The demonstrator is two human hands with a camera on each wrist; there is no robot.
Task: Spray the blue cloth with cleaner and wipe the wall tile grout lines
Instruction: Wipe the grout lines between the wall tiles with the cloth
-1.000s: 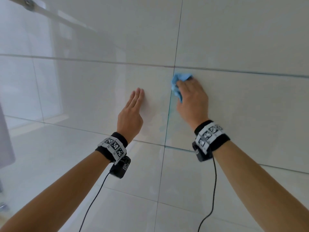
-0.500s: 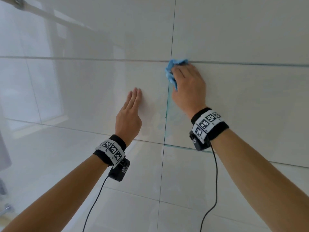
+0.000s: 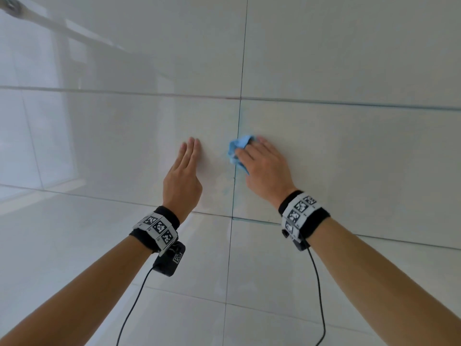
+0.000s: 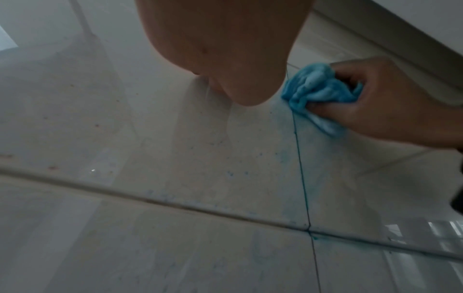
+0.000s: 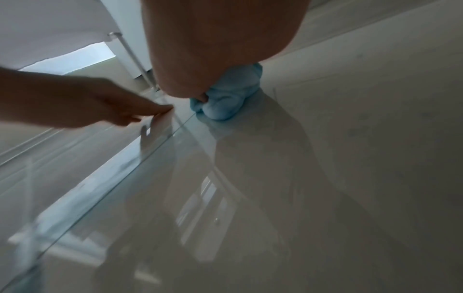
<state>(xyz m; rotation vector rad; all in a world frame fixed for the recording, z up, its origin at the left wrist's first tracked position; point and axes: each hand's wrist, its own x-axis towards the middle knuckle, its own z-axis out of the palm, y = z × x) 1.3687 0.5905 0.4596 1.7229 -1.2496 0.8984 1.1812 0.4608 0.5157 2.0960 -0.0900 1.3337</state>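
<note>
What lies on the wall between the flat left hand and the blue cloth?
Only bare glossy tile: no object lies between the left hand and the blue cloth. The vertical grout line runs at the cloth's spot. Head view shows it.

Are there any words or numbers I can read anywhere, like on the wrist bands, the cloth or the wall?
No words or numbers can be read.
Left wristband: only black-and-white square code patterns; tiny marks beside them are too small to read.
Right wristband: the same kind of patterns.
Left wrist camera: one small code square, no letters.
Blue cloth and wall tiles: no writing.
</note>
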